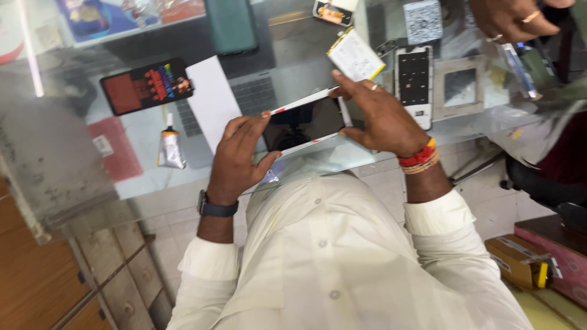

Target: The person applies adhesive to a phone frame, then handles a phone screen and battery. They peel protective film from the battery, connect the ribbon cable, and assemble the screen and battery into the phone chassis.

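Both hands are grasping a dark phone screen [304,124]: left hand [239,156] is gripping its left end, right hand [378,116] its right (above the glass counter [287,55]).

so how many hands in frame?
3. The left hand and right hand grip opposite ends of a dark phone screen over the glass counter. Another person's hand is at the top right, partly cut off.

head view: looking steeply down from the person's head, tilted, close over the hands
facing: the glass counter [293,73]
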Demonstrator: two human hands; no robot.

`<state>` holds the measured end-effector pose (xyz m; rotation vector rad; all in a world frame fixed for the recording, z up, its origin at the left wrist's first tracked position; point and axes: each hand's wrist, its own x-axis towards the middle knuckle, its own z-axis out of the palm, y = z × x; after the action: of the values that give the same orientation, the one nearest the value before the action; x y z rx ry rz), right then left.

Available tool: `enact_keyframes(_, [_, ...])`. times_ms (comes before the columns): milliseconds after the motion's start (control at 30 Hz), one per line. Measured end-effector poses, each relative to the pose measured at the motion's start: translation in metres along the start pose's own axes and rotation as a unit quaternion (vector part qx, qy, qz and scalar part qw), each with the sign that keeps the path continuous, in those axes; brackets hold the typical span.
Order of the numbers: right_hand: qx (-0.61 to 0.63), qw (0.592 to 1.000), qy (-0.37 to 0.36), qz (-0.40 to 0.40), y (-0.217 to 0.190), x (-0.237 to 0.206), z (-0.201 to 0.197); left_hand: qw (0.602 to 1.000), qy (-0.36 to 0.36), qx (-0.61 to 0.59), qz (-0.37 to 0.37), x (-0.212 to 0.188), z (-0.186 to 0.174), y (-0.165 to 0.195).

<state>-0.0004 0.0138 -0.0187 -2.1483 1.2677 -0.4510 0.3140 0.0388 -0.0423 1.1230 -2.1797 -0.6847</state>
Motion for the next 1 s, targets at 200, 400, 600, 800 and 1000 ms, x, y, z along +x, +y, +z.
enact_keyframes(200, [0.009, 1.0, 0.001, -0.008, 0.0012, -0.001, -0.0022, 1.0, 0.003, 0.0, 0.007, 0.0039, 0.0028, 0.0023])
enact_keyframes(400, [0.013, 1.0, -0.002, -0.014, 0.0043, -0.0017, -0.0021, 1.0, 0.002, 0.009, 0.008, 0.0014, 0.0056, -0.0013])
enact_keyframes(600, [0.012, 1.0, 0.002, -0.014, 0.0042, -0.0014, -0.001, 1.0, -0.002, 0.004, 0.0, 0.0007, 0.0066, -0.0018])
enact_keyframes(800, [0.004, 1.0, 0.005, -0.02, 0.0016, -0.0006, -0.0031, 1.0, -0.001, 0.006, -0.007, 0.0002, 0.0065, -0.0007])
enact_keyframes(1000, [-0.009, 1.0, -0.005, 0.026, -0.0008, 0.0039, -0.0039, 1.0, -0.002, 0.001, -0.014, 0.0003, 0.0059, -0.001])
